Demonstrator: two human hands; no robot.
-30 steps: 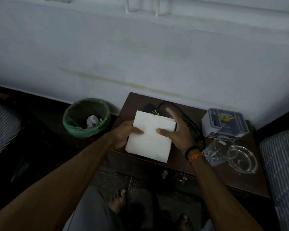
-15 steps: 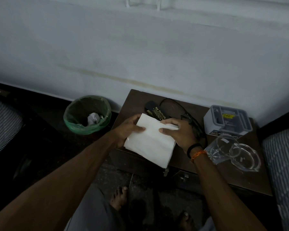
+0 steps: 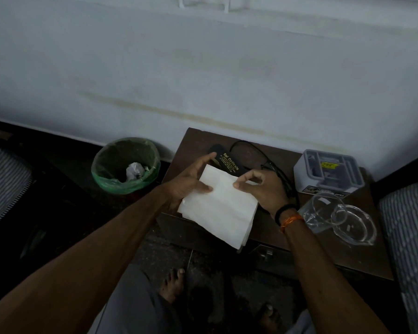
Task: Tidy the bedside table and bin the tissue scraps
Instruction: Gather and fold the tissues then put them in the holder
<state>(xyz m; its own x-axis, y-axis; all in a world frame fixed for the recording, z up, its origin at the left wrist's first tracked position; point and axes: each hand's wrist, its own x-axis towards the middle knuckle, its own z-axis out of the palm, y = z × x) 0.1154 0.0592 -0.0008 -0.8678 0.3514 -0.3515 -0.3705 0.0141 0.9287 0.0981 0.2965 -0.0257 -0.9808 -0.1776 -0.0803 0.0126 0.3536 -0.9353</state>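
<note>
A white stack of folded tissues point(image 3: 223, 208) is tilted over the front left of the dark wooden bedside table point(image 3: 343, 256). My left hand point(image 3: 186, 182) holds its left edge, thumb on top. The fingers of my right hand point(image 3: 261, 189) pinch the stack's upper right corner. A green-lined bin point(image 3: 126, 165) stands on the floor left of the table, with a crumpled tissue scrap point(image 3: 134, 171) inside.
On the table lie a black spectacle case point(image 3: 227, 161), black glasses point(image 3: 270, 165), a grey box point(image 3: 328, 173), a clear glass tumbler point(image 3: 321, 210) on its side and a glass ashtray point(image 3: 352, 224). Striped bedding flanks both sides. My bare feet are below.
The tissue stack has tilted and slid toward the table's front edge. My right hand went from lying flat on it to pinching its top corner, uncovering the spectacle case.
</note>
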